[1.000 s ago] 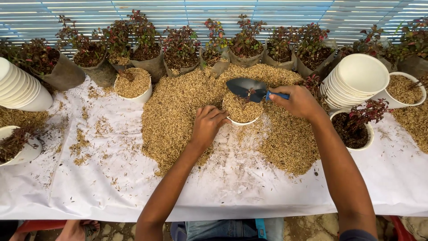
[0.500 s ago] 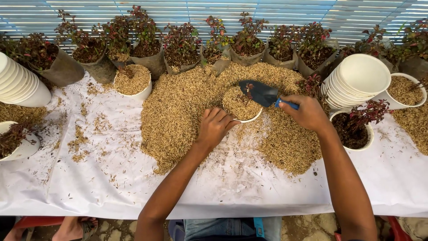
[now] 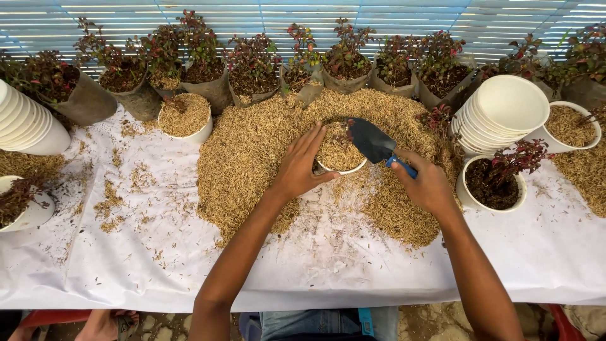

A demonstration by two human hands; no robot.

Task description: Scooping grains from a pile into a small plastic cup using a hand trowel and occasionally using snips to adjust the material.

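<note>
- We're looking at the small white pot (image 3: 339, 158), sitting in the middle of the big husk pile (image 3: 252, 158) on the counter (image 3: 328, 265), and it's heaped with husk to the brim.
- By our reading, we're in the filling step; the next move calls for tipping the trowel gently and keeping the pot steady so nothing spills.
- Our left hand (image 3: 298, 167) is spread wide, fingers straight, cupping the pot's left rim — touching, not gripping.
- Our right hand (image 3: 428, 184) is closed around the blue handle of the dark trowel (image 3: 374, 141), blade poised over the pot's right edge.
- Just right, a potted red-leafed plant (image 3: 495, 183), with a stack of empty white pots (image 3: 505, 110) beyond it.
- Along the far edge, a row of bagged seedlings (image 3: 252, 69); at far left, another husk-filled pot (image 3: 185, 117).
</note>
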